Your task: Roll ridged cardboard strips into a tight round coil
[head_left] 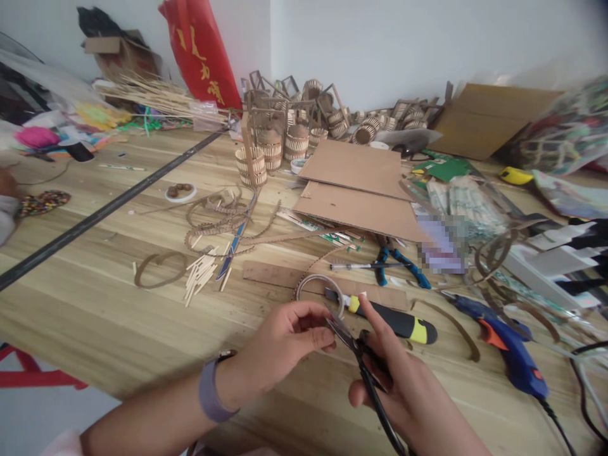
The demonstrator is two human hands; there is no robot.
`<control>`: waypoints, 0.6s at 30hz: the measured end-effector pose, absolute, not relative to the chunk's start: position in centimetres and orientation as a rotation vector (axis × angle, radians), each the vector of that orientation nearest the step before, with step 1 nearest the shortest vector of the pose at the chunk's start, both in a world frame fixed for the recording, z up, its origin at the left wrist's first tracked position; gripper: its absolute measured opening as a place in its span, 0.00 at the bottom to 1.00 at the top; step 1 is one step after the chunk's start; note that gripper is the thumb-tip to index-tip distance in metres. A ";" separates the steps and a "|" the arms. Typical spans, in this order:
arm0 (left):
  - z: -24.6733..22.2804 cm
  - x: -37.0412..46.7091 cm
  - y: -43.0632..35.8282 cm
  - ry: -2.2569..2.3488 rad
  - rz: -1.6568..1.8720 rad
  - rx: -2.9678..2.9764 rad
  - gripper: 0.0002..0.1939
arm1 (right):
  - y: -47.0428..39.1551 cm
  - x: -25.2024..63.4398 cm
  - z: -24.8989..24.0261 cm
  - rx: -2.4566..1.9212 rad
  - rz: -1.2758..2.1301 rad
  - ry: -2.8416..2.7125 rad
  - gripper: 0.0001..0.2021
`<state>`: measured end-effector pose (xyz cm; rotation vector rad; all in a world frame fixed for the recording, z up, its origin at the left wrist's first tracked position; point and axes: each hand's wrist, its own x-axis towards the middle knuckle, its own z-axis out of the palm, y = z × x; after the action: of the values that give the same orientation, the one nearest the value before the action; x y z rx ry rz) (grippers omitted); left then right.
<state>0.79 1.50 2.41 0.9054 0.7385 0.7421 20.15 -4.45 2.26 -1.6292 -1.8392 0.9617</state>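
Gripping the black-handled metal scissors (368, 380), the R hand (401, 367) is closed round the handles, w/ the blades pointing to the L hand (285, 339). L hand's thumb & fingers are bunched close at the blade tips; can't tell if they pinch anything. Scissors are btwn the two hands, over the pale wooden desk (118, 329). Just beyond: a pale round ring (299, 292) & a black-and-yellow long-handled tool (392, 318). Farther R: a blue-and-orange plastic glue gun (515, 358) w/ a black cord (553, 418).
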 end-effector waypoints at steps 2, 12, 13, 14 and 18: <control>2.4 0.8 1.6 0.750 0.747 0.887 0.14 | -4.6 20.0 2.1 -1.643 0.893 -1.853 0.42; 2.0 0.7 1.4 0.757 0.754 0.897 0.13 | -3.3 27.8 2.6 -2.036 0.162 -1.848 0.43; 2.1 0.8 1.4 0.746 0.756 0.883 0.13 | -3.3 29.1 2.2 -2.089 0.083 -1.843 0.42; 2.3 0.8 1.3 0.737 0.757 0.870 0.13 | -3.5 30.4 1.9 -2.127 0.077 -1.851 0.41; 2.6 0.9 1.3 0.701 0.756 0.863 0.13 | -4.6 33.2 1.3 -2.131 0.138 -1.777 0.37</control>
<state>0.94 1.33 2.61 0.8633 0.7006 0.7562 33.17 -4.56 1.31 -2.1306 -1.7772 0.1380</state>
